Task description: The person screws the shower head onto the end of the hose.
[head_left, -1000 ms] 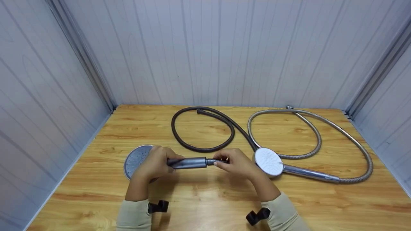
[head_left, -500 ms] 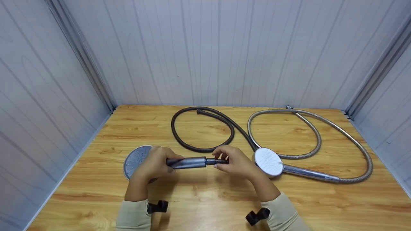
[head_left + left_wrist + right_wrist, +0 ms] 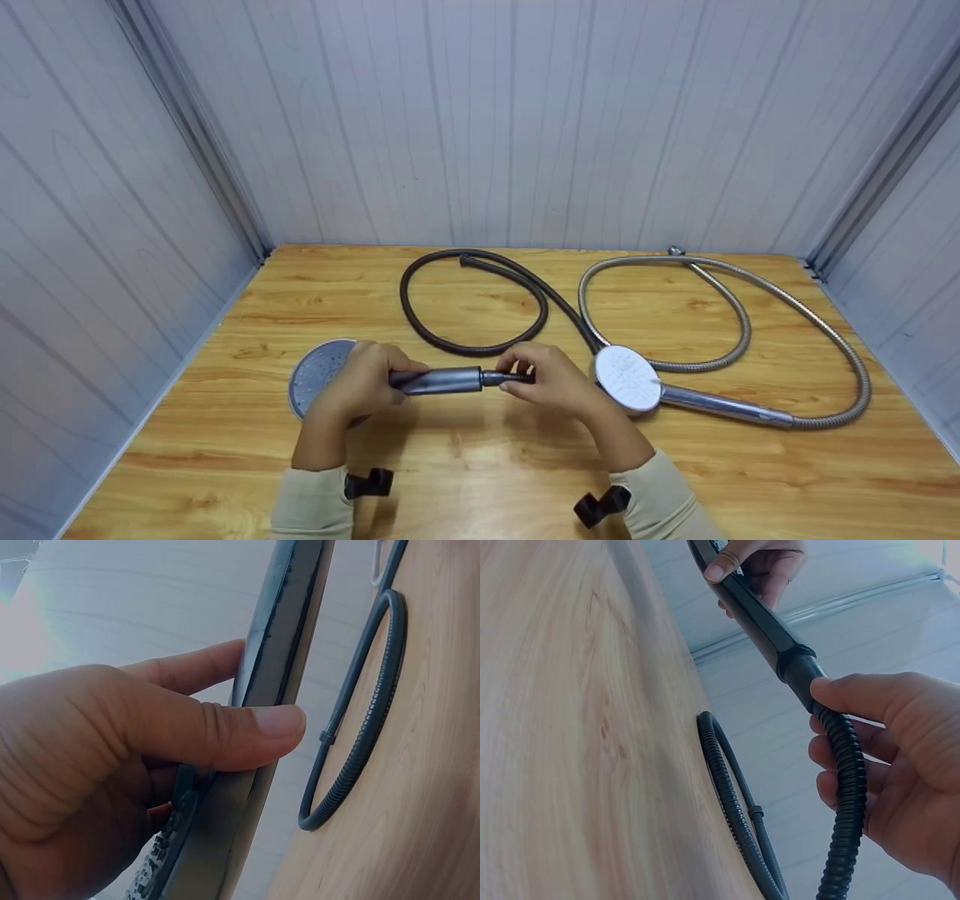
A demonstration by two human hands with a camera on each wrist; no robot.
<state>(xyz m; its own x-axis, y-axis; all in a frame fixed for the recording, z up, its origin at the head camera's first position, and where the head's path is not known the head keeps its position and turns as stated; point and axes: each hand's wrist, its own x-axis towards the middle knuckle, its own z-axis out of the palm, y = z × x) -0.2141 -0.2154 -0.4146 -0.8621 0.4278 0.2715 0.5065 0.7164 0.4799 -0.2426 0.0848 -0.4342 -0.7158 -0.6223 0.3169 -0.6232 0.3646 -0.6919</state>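
Note:
My left hand [image 3: 364, 386] grips the dark grey handle [image 3: 450, 380] of a shower head near its round spray face [image 3: 315, 379], which the hand partly covers. In the left wrist view the thumb lies across the handle [image 3: 281, 652]. A black ribbed shower hose [image 3: 847, 780] runs from the handle's end, where its smooth connector [image 3: 804, 680] meets it in line. My right hand [image 3: 559, 382] holds the hose at this connector. Its thumb rests on the connector's lower end, and the curled fingers lie behind the hose in the right wrist view.
The rest of the black hose [image 3: 476, 350] loops on the wooden table [image 3: 465, 480] behind the hands. Right of my right hand lies a chrome shower head with a white face [image 3: 628, 377], joined to a coiled silver hose [image 3: 814, 315]. Pale panel walls [image 3: 480, 127] enclose the table's back and sides.
My right fingers and thumb have shifted slightly at the connector, spreading a little and showing more of the hose. The left hand and the shower head have stayed in place.

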